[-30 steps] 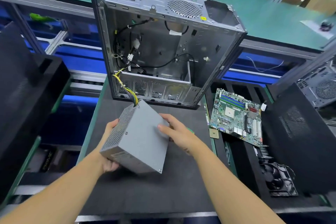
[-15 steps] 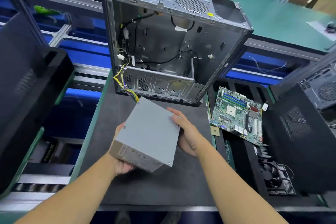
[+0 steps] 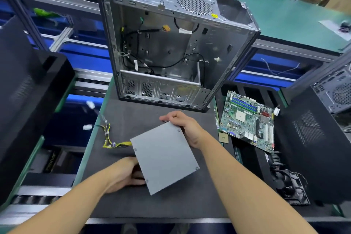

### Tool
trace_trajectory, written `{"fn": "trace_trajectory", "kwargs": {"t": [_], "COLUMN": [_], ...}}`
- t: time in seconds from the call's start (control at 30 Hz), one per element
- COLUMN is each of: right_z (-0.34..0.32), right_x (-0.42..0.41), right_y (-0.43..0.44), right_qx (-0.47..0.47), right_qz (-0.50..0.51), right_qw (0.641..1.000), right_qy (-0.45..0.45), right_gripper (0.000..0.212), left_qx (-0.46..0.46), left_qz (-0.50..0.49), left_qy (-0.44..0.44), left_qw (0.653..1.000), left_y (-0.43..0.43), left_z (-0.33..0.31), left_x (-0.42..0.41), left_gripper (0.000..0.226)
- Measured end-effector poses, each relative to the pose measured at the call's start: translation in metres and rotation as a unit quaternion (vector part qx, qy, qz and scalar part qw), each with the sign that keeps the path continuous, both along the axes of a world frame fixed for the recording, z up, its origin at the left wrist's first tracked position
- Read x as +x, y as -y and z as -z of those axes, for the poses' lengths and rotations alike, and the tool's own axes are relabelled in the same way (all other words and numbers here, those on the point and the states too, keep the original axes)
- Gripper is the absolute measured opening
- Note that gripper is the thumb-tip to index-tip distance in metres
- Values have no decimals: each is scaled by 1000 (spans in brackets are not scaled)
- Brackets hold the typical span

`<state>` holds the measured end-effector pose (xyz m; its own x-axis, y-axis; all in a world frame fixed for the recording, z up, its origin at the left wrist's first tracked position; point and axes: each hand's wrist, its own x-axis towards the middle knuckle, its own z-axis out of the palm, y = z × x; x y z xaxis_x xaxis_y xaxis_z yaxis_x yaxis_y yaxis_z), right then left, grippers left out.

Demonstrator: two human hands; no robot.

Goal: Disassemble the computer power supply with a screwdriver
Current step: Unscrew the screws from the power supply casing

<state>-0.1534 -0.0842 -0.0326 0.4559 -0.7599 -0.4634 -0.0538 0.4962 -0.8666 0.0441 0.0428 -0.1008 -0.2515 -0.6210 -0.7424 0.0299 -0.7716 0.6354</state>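
The power supply point(image 3: 164, 157) sits between the two hands, over the middle of the dark mat on the table point(image 3: 133, 207), in front of the opened computer case point(image 3: 171, 43). The left hand point(image 3: 123, 175) grips its near-left side, with the fingers curled against the box's edge beside the lower corner. The right hand point(image 3: 187, 129) holds the far-right corner, its fingers bent over the far edge and its palm against the right side. Both hands have firm hold of the box, one at each end of a diagonal. Whether its underside rests on the mat or hangs just above it cannot be told.

The power supply is a plain grey metal box, turned so its corners point away from and towards the person. Its broad flat face is up, smooth and unmarked, with a small screw near each of its four corners. A bundle of yellow and black cables point(image 3: 110, 138) runs out of its left corner and trails leftwards over the edge of the mat, ending in white plugs.

The computer case stands on its side just beyond the mat, open side up, with loose black wires inside. A green motherboard point(image 3: 247, 121) lies to the right of the right hand, well apart from the box, and a black fan point(image 3: 288, 186) lies nearer the person on that side.
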Motion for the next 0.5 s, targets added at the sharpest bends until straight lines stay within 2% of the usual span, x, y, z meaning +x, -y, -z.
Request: {"fn": "trace_trajectory", "kwargs": {"t": [0.1, 0.17, 0.2, 0.27, 0.33, 0.4, 0.47, 0.5], "right_z": [3, 7, 10, 16, 22, 26, 25, 24], "right_x": [3, 6, 8, 14, 19, 18, 13, 10], "right_y": [5, 7, 7, 8, 9, 9, 8, 7], "right_qx": [19, 27, 27, 20, -49, -133, -175, -183], "right_qz": [-37, -58, -64, -53, -38, -16, 3, -3], "right_qw": [999, 998, 998, 998, 991, 963, 943, 936], "right_qy": [0, -5, -8, -25, -120, -233, -283, -302], "right_gripper": [7, 6, 7, 9, 11, 15, 15, 16], "left_qx": [19, 39, 50, 61, 59, 47, 9, -33], "left_qz": [57, 138, 176, 191, 201, 266, 294, 263], "left_qy": [64, 132, 147, 152, 139, 105, 84, 97], "left_qw": [996, 981, 972, 968, 968, 957, 952, 959], "left_y": [-2, 3, 4, 4, 3, 7, 17, 24], "left_z": [-6, -10, -13, -17, -23, -36, -53, -61], "left_x": [0, 3, 4, 4, 7, 13, 22, 28], "left_gripper": [43, 47, 47, 44, 40, 38, 37, 33]}}
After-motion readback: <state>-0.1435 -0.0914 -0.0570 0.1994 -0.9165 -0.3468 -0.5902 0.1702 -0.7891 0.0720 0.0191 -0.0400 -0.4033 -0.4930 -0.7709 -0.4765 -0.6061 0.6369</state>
